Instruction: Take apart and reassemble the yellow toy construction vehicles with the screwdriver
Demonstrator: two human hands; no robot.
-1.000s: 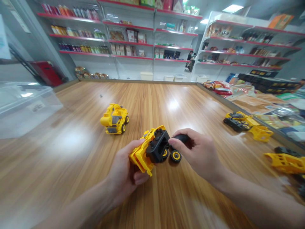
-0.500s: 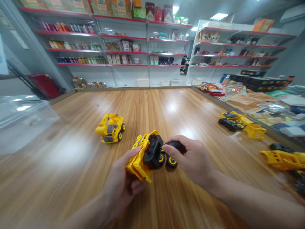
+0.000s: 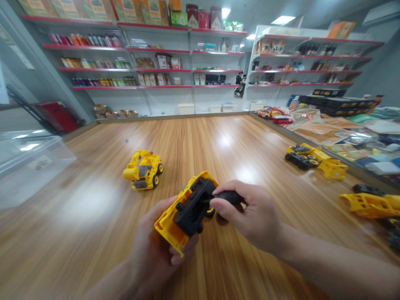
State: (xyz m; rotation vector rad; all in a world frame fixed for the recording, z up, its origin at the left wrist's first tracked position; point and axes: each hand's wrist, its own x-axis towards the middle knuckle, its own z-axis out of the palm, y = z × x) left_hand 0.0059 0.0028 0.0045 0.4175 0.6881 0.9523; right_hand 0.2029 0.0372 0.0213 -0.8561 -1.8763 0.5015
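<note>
Above the wood-grained worktop [image 3: 103,233], the left hand [image 3: 153,235] had its fingers clamped on a yellow-and-black plastic toy vehicle [image 3: 192,204]; the right hand's [image 3: 253,212] gripped a rounded black handle [image 3: 229,197] against it. Work there seemed unfinished — a yellow wheeled toy [image 3: 143,168] nearby looked whole.

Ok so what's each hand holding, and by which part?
The left hand grips a toy vehicle by its yellow body; the right hand holds a black tool by its handle.

Nothing readable tbh: white label [image 3: 41,162] on the clear bin [image 3: 18,181], far left, and print [image 3: 153,5] on orange packs [image 3: 127,12], upper left, all blur.
</note>
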